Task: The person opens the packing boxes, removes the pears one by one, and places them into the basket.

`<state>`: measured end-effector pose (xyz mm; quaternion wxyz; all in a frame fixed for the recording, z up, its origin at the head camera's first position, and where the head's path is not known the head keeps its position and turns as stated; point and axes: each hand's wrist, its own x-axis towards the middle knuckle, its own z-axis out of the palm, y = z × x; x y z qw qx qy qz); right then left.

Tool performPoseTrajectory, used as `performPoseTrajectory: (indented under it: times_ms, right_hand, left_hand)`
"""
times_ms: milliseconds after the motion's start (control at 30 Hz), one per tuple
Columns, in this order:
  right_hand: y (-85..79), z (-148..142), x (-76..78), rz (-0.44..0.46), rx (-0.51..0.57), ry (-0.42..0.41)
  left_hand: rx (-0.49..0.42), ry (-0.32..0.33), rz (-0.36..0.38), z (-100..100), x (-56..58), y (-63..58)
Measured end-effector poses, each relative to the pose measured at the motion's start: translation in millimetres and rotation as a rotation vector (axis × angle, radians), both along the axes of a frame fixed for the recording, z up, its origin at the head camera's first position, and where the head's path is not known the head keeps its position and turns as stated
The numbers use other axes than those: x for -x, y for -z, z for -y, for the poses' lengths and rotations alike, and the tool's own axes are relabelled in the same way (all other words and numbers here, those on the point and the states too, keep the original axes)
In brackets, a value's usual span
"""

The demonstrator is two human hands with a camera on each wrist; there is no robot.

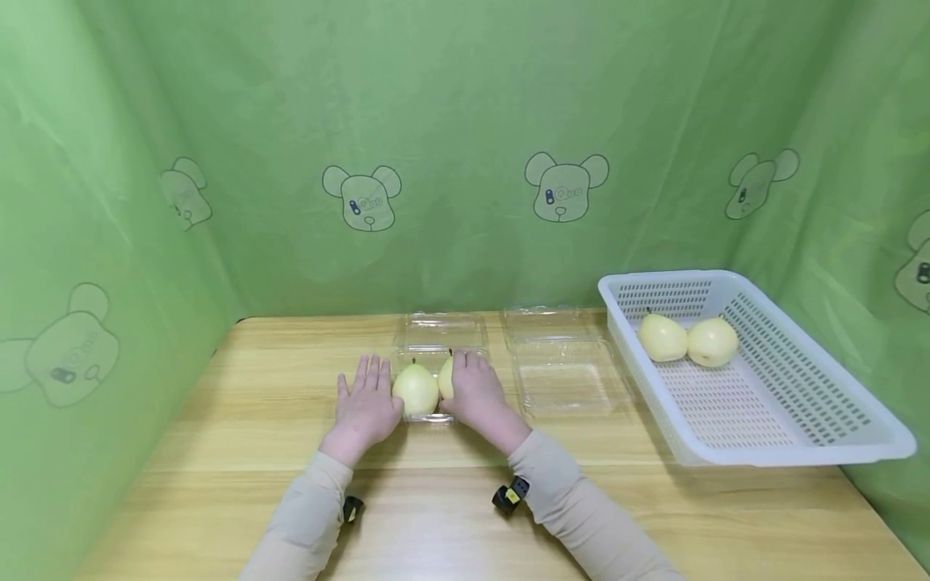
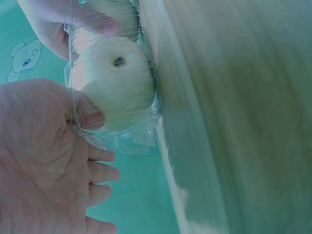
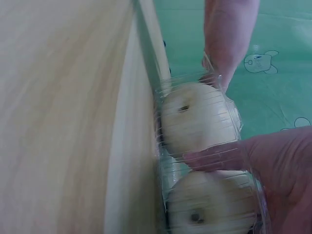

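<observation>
A pale yellow-green pear (image 1: 416,390) sits in the left side of a clear plastic clamshell box (image 1: 439,418), whose lid stands open at the back. My right hand (image 1: 479,393) grips a second pear (image 1: 445,379) in the box's right side. Its thumb reaches down between the two pears, as the right wrist view shows. At the box's left edge is my left hand (image 1: 366,410), fingers straight and spread, its thumb against the left pear. Through the ribbed plastic, the left wrist view shows the left pear's (image 2: 117,80) dark blossom end.
Another clear clamshell box (image 1: 567,386) lies open to the right. Beyond it stands a white perforated basket (image 1: 795,460) with two pears (image 1: 663,337) at its far end. Green curtains (image 1: 465,242) enclose the wooden table (image 1: 429,516) at the back and sides.
</observation>
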<state>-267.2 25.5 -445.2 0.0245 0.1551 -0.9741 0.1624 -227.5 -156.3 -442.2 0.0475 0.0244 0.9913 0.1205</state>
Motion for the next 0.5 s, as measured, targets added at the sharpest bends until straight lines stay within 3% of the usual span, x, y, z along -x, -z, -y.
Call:
performPoseTrajectory:
  times_ms: [500]
  right_hand:
    - [4.4,1.7,2.6,-0.006,-0.018,0.01]
  left_hand:
    - [-0.017,-0.006,0.006,-0.6,1.0,0.6]
